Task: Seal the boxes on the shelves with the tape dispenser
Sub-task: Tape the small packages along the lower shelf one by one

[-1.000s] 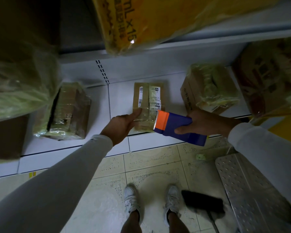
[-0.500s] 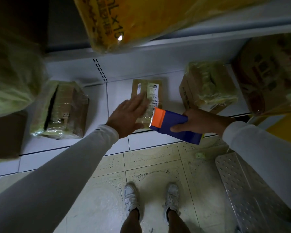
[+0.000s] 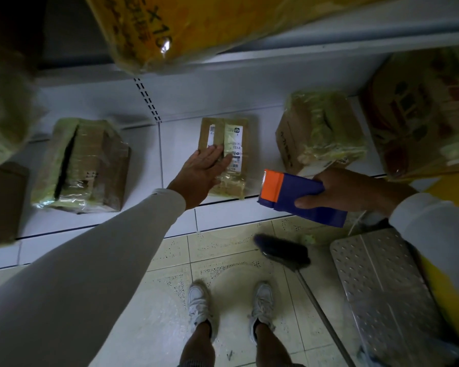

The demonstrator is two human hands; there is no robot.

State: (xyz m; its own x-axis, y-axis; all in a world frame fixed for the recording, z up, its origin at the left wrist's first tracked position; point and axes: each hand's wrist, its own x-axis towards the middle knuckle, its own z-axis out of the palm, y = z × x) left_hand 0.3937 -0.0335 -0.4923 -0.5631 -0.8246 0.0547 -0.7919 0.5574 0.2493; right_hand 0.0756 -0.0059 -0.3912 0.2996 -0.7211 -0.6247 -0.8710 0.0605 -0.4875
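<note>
The flat box (image 3: 224, 154) is pressed by straight left-hand fingers (image 3: 217, 157); the tape dispenser (image 3: 294, 196), gripped at four o'clock, should be drawn firmly along its seam.

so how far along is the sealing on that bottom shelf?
Done: the flat box carries tape; left hand lies flat on it. In hand: right hand grips the dispenser, off the box. Left: the left box shows an open slit.

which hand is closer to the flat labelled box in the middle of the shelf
Left. The left hand rests flat on the flat labelled box; the right hand holds the tape dispenser off to its right.
</note>
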